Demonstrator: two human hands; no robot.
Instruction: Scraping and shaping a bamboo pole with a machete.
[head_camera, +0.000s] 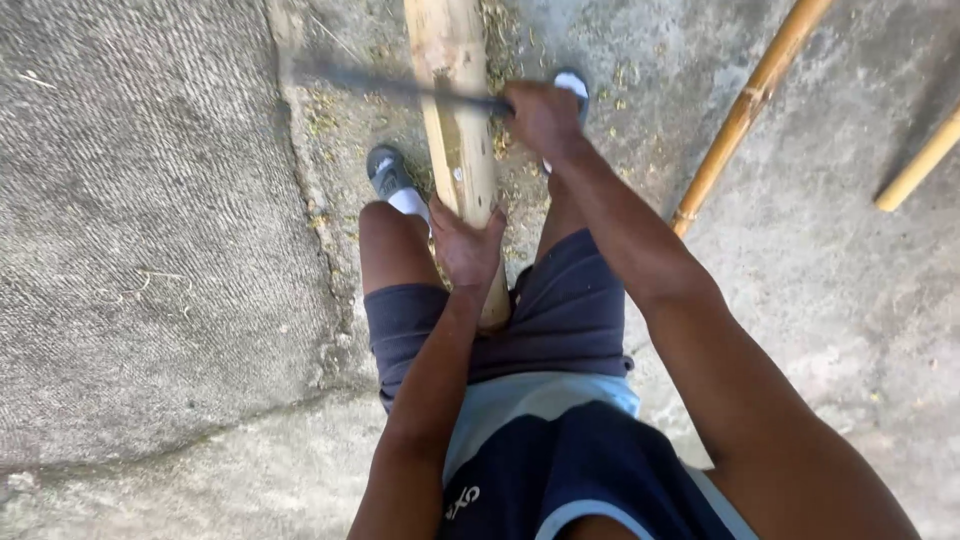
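Running from twelve o'clock down to the middle of the view, the thick pale bamboo pole (458, 120) lies on the concrete, its near end tucked between the person's knees. The left hand (466, 245) sits on that near end at about six o'clock from the blade, fingers spread and wrapped over the top. The right hand (541, 115), at one o'clock from the left, is closed in a fist on the handle of a long dark blade (400, 85), blurred, which crosses the pole toward nine o'clock.

I judge that good work here means pinning the pole firmly so it cannot roll, keeping the left fingers well back from the blade's line, and keeping the blade square to the pole.

Fine shavings (500, 60) litter the ground beside the pole. Two thinner yellow bamboo canes (745, 110) lie at two o'clock, well apart. A rough grey mat (140, 230) covers the ground at nine o'clock.
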